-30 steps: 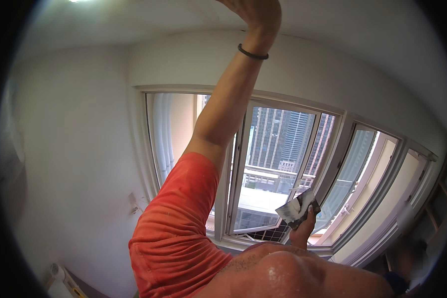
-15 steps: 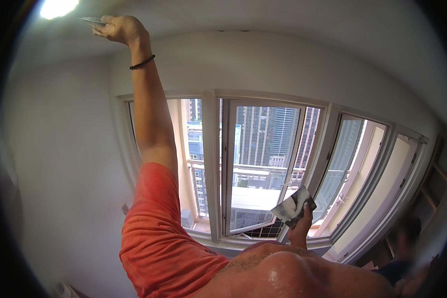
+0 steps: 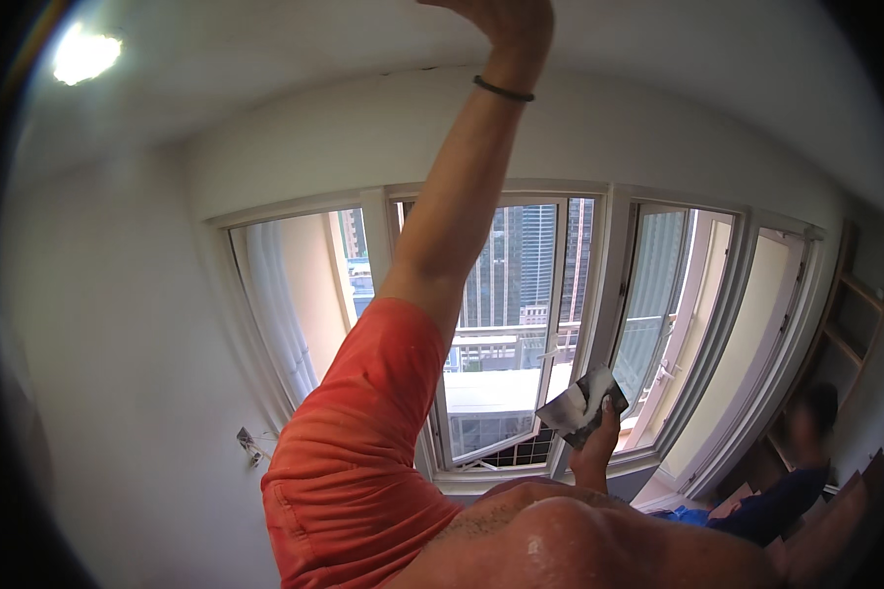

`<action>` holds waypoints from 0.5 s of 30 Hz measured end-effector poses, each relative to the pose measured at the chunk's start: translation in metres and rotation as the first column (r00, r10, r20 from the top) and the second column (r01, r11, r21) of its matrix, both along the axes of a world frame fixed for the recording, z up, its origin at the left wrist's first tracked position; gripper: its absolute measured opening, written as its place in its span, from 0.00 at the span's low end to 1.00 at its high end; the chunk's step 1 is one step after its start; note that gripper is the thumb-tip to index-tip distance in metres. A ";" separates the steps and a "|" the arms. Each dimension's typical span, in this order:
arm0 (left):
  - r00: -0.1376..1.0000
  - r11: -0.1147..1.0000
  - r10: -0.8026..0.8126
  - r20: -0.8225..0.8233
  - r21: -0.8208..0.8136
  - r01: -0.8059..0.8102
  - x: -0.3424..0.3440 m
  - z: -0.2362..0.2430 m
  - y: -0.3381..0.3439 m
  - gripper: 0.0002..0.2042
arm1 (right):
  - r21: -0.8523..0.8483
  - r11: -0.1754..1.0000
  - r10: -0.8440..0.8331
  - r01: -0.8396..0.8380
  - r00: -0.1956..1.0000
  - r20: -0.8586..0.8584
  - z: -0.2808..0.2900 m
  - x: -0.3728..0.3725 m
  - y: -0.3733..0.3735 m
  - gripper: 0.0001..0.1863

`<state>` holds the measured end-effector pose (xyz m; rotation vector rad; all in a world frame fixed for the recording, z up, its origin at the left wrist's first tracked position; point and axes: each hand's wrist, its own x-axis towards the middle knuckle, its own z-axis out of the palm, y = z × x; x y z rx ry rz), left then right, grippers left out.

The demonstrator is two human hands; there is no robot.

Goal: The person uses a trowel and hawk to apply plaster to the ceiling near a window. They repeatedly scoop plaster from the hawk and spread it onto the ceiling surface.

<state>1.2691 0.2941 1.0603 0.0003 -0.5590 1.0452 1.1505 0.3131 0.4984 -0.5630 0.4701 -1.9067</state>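
Note:
My left hand [image 3: 506,15] reaches up to the ceiling and is cut by the top edge of the view. Its fingertips and the thin flat scraper it held half a second ago lie out of sight. A dark band circles that wrist, and an orange-red sleeve [image 3: 354,422] covers the upper arm. Lower and to the right, my right hand [image 3: 596,447] is closed on the edge of a dark, roughly square plate [image 3: 560,417]. White putty [image 3: 591,393] is smeared across the plate, and my thumb presses on its face.
Windows with pale frames [image 3: 611,285] fill the wall ahead, some panes swung open, tall buildings outside. A lit lamp [image 3: 86,54] is at upper left. Loose wires stick out of a wall box [image 3: 250,444]. At lower right are another person [image 3: 786,501] and wooden shelving [image 3: 853,294].
My left hand has swept rightward along the ceiling and partly out of the top edge, taking its scraper out of view. My right hand and the plate have barely moved. The view has shifted slightly.

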 end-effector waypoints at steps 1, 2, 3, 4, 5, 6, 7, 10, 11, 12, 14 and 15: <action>0.999 0.997 -0.017 0.051 0.072 0.013 -0.028 -0.006 -0.009 0.35 | -0.008 1.000 0.007 -0.007 1.000 0.007 -0.001 -0.002 0.001 0.27; 0.994 0.989 -0.045 0.097 0.145 0.031 -0.043 -0.015 -0.011 0.36 | -0.015 1.000 0.006 -0.006 1.000 0.010 -0.001 -0.004 0.003 0.27; 0.988 0.986 -0.034 0.149 0.165 0.009 -0.046 -0.023 -0.016 0.36 | -0.022 1.000 0.008 -0.008 1.000 0.013 -0.001 -0.006 0.005 0.27; 0.980 0.983 -0.023 0.197 0.183 -0.014 -0.044 -0.036 -0.012 0.37 | -0.029 1.000 0.004 -0.003 1.000 0.019 0.001 -0.006 0.006 0.26; 0.970 0.977 0.000 0.242 0.205 -0.051 -0.040 -0.046 -0.012 0.38 | -0.031 0.999 0.012 -0.011 1.000 0.022 0.003 -0.004 0.008 0.26; 0.960 0.987 0.072 0.272 0.118 -0.107 -0.019 -0.055 -0.019 0.37 | -0.033 0.999 0.023 -0.023 0.999 0.025 0.004 -0.003 0.010 0.26; 0.946 0.991 0.120 0.301 0.025 -0.134 0.009 -0.063 -0.032 0.36 | -0.039 0.999 0.013 -0.012 1.000 0.020 0.004 -0.006 0.008 0.26; 0.890 0.967 -0.234 0.391 0.000 0.255 0.083 -0.072 -0.019 0.26 | -0.050 0.999 0.010 -0.009 1.000 0.016 -0.002 -0.011 0.000 0.25; 0.985 0.995 -0.094 0.145 0.051 0.088 0.102 -0.072 0.005 0.25 | -0.036 0.999 -0.001 0.002 1.000 0.012 -0.002 -0.016 -0.002 0.25; 0.992 0.988 0.079 -0.102 0.144 -0.063 0.122 -0.074 0.028 0.25 | -0.015 1.000 -0.004 0.004 1.000 0.007 -0.006 -0.019 -0.005 0.25; 0.978 0.988 0.145 -0.151 0.072 -0.136 0.195 -0.046 0.054 0.27 | -0.002 1.000 0.027 -0.027 1.000 -0.002 -0.005 -0.014 -0.005 0.25; 0.962 0.975 0.218 -0.167 0.008 -0.220 0.217 -0.034 0.061 0.28 | 0.004 0.999 0.037 -0.037 0.999 -0.005 -0.003 -0.009 -0.006 0.25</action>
